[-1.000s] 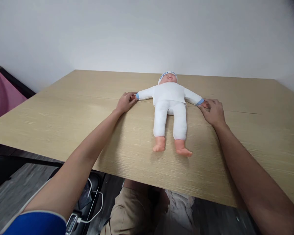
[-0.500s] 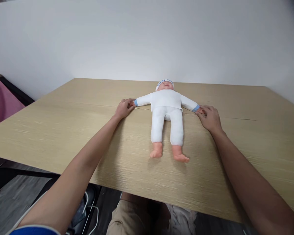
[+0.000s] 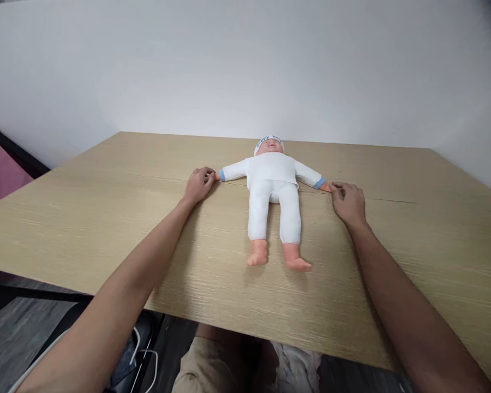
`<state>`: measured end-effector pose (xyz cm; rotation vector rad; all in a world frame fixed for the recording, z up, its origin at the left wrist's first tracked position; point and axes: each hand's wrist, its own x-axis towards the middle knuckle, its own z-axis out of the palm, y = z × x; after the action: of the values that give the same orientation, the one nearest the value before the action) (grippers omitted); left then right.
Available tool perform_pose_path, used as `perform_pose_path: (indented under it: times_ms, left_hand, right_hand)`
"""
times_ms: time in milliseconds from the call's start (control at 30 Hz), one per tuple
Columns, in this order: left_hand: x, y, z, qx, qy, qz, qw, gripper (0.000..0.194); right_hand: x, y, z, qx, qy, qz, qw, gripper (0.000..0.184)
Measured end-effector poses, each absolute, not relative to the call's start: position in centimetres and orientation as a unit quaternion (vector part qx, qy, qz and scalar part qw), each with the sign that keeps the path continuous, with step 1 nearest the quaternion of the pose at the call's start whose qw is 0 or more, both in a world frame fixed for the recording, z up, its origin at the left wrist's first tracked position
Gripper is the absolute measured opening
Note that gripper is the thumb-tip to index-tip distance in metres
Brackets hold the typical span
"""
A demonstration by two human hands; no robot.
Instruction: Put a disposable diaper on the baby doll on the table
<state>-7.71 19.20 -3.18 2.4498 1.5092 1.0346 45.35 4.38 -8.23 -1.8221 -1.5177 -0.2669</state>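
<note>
A baby doll (image 3: 272, 169) lies on its back on the wooden table (image 3: 213, 289), its head away from me and its bare feet towards me. It wears a white suit with blue cuffs and a white headband with blue lettering. Both its arms stretch out sideways. At the doll's hand on the left, my left hand (image 3: 199, 184) is closed, fingertips pinched at the tip. Curled likewise, my right hand (image 3: 349, 204) pinches the end of the doll's hand on the right. Most of each small pink hand shows beyond my fingers.
A white wall (image 3: 245, 65) rises behind the table. Pink cloth (image 3: 2, 169) hangs over something dark at the far left. Below the table's front edge are my lap (image 3: 213, 363) and a white cable (image 3: 154, 363) beside a dark bag-like thing.
Both my hands have slid slightly outward along the doll's hands, so more of them shows. The doll's pose looks the same; the whole view has shifted a little.
</note>
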Motion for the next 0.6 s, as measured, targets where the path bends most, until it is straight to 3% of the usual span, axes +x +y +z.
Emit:
perform_pose_path:
  times_ms: [600]
  left_hand:
    - [-7.43,20.13,-3.0,0.801,0.506,0.315,0.053,0.037]
  right_hand:
    - [44.92,4.15,-7.63,-0.749,-0.564,-0.118,0.327,0.04]
